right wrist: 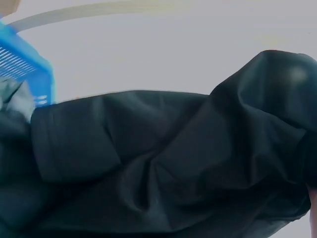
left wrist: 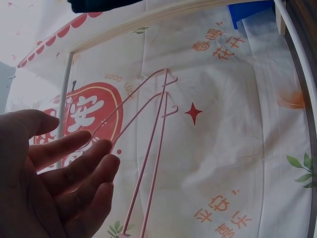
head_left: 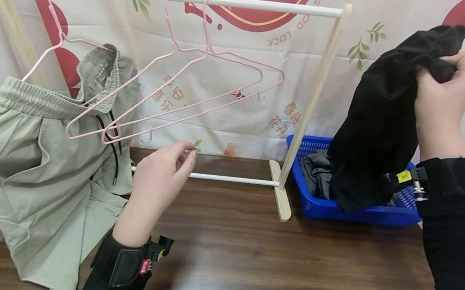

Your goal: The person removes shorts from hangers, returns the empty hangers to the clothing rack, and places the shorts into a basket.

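My right hand [head_left: 449, 94] grips a bunched black garment [head_left: 382, 103] by its top, high at the right in the head view. The cloth hangs down over the blue basket [head_left: 363, 219]. In the right wrist view the garment [right wrist: 148, 163] fills the lower part, with a stitched hem at its left end. My left hand [head_left: 165, 175] holds nothing; its fingers are loosely bent in the left wrist view. Close to it, two pink hangers [head_left: 190, 120] hang bare from the rail. Light green drawstring pants [head_left: 52, 145] hang from another pink hanger [head_left: 47, 52] at the left.
A wooden rack with a white rail [head_left: 256, 4] stands on the brown table [head_left: 307, 275]. Its right foot [head_left: 280, 194] is beside the basket, where grey cloth [head_left: 317, 172] lies. A printed cloth backdrop [head_left: 223, 143] closes off the back.
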`<state>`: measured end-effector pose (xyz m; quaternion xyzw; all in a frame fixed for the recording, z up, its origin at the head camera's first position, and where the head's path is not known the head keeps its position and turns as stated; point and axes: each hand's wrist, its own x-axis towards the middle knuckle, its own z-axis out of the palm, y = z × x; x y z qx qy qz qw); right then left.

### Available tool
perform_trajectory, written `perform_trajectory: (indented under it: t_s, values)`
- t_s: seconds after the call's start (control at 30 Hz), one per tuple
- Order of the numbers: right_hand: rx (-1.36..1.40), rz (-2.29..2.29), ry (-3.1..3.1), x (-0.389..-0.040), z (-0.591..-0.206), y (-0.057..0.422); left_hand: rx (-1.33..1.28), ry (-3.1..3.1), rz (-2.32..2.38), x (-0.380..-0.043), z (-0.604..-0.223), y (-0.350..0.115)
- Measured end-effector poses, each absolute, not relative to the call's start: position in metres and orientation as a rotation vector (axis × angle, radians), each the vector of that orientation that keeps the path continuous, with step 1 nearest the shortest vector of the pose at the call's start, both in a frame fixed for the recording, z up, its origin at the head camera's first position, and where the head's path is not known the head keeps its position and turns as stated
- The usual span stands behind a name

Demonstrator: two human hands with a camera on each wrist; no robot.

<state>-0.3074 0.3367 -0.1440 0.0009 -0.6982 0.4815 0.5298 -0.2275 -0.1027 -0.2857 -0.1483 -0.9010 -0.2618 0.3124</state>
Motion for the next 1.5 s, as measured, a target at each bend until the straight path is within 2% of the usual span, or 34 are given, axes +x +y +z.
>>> perform_trajectory:
  t_s: [0.2,0.6,1.07,1.5]
  values:
    - [-0.021,1.048,-1.842,-0.319,-0.179,0.355,-0.385,-2.396,-0.674,-0.229,-0.287,-0.102]
    - [-0.138,0.977,-2.26,-0.322,-0.232,0.379,-0.395,-2.402,-0.668,-0.228,-0.286,-0.1]
    - [0.048,0.679,-2.76,-0.324,-0.259,0.381,-0.389,-2.41,-0.669,-0.226,-0.285,-0.098]
    - [0.164,0.582,-3.085,-0.331,-0.275,0.379,-0.416,-2.472,-0.656,-0.234,-0.289,-0.093]
